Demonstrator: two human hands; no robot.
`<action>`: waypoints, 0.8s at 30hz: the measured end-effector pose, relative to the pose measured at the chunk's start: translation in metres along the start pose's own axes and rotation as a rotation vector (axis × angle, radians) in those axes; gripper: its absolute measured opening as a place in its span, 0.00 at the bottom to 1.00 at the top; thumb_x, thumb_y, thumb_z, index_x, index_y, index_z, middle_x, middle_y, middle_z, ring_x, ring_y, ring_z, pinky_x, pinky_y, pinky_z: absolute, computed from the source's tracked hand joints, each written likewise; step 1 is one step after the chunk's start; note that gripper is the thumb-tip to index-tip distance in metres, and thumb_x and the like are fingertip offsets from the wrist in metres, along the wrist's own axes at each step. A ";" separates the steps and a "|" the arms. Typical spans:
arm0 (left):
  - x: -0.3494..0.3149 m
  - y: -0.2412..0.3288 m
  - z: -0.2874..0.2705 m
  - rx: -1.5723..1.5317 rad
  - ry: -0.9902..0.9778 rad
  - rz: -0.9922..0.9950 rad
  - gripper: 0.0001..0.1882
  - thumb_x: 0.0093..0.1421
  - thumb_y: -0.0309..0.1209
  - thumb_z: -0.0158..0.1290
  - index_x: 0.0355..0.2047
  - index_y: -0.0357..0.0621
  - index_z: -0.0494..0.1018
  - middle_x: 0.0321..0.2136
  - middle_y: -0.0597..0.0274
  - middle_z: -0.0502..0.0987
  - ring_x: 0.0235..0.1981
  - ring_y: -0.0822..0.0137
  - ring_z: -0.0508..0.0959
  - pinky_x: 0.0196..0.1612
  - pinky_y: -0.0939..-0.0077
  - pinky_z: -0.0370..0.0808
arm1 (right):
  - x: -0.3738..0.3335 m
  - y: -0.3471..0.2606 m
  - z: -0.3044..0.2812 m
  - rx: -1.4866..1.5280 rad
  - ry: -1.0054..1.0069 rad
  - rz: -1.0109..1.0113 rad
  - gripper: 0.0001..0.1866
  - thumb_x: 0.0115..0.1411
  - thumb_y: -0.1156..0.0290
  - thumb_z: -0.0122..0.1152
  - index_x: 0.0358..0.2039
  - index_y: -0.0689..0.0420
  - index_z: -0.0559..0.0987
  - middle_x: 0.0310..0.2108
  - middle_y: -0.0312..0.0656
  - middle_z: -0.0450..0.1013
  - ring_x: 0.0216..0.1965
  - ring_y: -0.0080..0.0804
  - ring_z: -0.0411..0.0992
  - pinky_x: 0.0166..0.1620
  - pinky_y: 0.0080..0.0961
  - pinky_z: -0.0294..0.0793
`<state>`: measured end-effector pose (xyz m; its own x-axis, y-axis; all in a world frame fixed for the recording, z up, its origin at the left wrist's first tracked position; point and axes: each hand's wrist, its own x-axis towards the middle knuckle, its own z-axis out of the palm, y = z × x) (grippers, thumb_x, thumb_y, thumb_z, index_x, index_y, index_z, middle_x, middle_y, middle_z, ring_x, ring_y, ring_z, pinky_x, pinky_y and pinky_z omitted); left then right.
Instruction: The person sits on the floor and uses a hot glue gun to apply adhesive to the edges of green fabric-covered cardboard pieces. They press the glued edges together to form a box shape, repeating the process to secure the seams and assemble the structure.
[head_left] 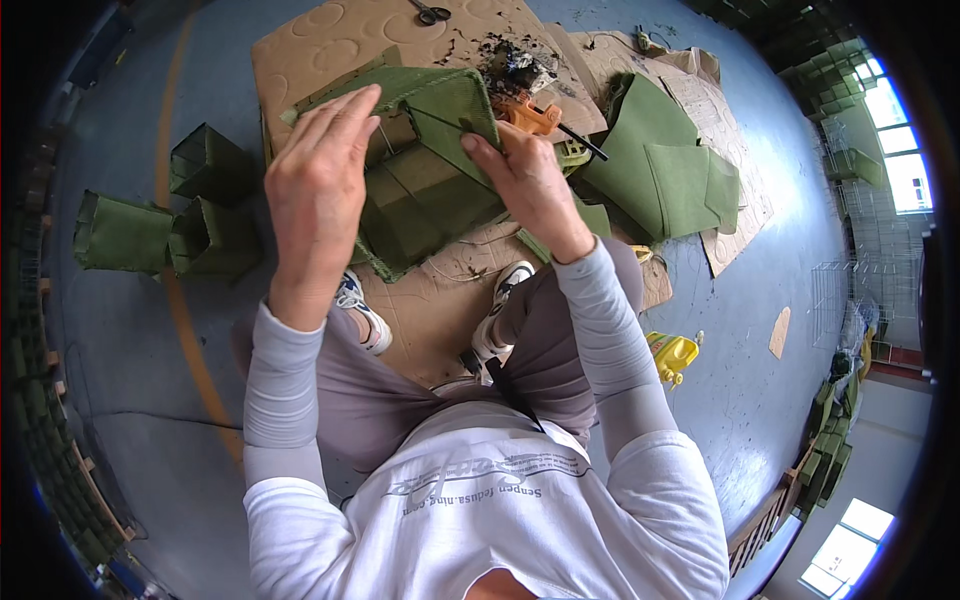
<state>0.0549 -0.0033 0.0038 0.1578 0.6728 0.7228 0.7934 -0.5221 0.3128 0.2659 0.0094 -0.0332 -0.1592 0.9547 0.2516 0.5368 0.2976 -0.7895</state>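
Observation:
A dark green fabric box (430, 195) with wire along its edges lies tilted over the cardboard in front of my knees. My right hand (535, 175) pinches the edge of its raised side panel, thumb on the near face. My left hand (322, 165) is open at the box's far left, its fingers stretched out straight over the fabric rim; whether the palm touches is hidden. Partly behind my right hand sits an orange tool (530, 115) with a thin black rod; its kind is unclear.
Scissors (432, 14) and dark scraps (515, 65) lie on the cardboard (300, 60). Green fabric panels (650, 165) are stacked at right. Several green fabric boxes (125, 232) stand at left. A yellow object (672, 352) is on the floor, wire grids (850, 285) far right.

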 end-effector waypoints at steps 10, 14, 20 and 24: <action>-0.051 0.031 0.011 0.160 -0.004 0.191 0.16 0.57 0.28 0.62 0.47 0.40 0.80 0.43 0.58 0.83 0.45 0.61 0.83 0.48 0.70 0.81 | -0.125 0.037 -0.007 0.528 -0.030 0.598 0.25 0.71 0.50 0.52 0.32 0.63 0.79 0.25 0.36 0.76 0.26 0.21 0.74 0.27 0.20 0.72; -0.053 0.037 0.015 0.145 -0.021 0.194 0.16 0.58 0.28 0.62 0.47 0.40 0.80 0.43 0.59 0.83 0.45 0.62 0.83 0.48 0.70 0.81 | -0.149 0.041 -0.003 0.645 0.015 0.568 0.19 0.73 0.60 0.52 0.34 0.63 0.79 0.26 0.36 0.75 0.26 0.20 0.73 0.28 0.17 0.72; -0.041 0.050 0.017 0.122 -0.080 0.177 0.15 0.59 0.19 0.59 0.48 0.38 0.79 0.44 0.57 0.83 0.44 0.59 0.84 0.46 0.69 0.81 | -0.180 0.074 -0.133 0.295 0.714 0.365 0.23 0.70 0.62 0.56 0.20 0.60 0.68 0.18 0.36 0.66 0.19 0.20 0.62 0.23 0.21 0.59; -0.044 0.025 0.006 0.145 -0.095 0.161 0.14 0.64 0.21 0.56 0.50 0.39 0.79 0.44 0.56 0.83 0.42 0.58 0.84 0.42 0.68 0.81 | -0.277 0.157 -0.218 0.069 1.165 0.629 0.18 0.70 0.60 0.57 0.25 0.58 0.74 0.20 0.36 0.70 0.22 0.21 0.70 0.26 0.20 0.67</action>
<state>0.0718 -0.0429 -0.0243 0.3383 0.6372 0.6925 0.8286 -0.5506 0.1018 0.5753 -0.2100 -0.1049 0.9176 0.3729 0.1373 0.2081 -0.1567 -0.9655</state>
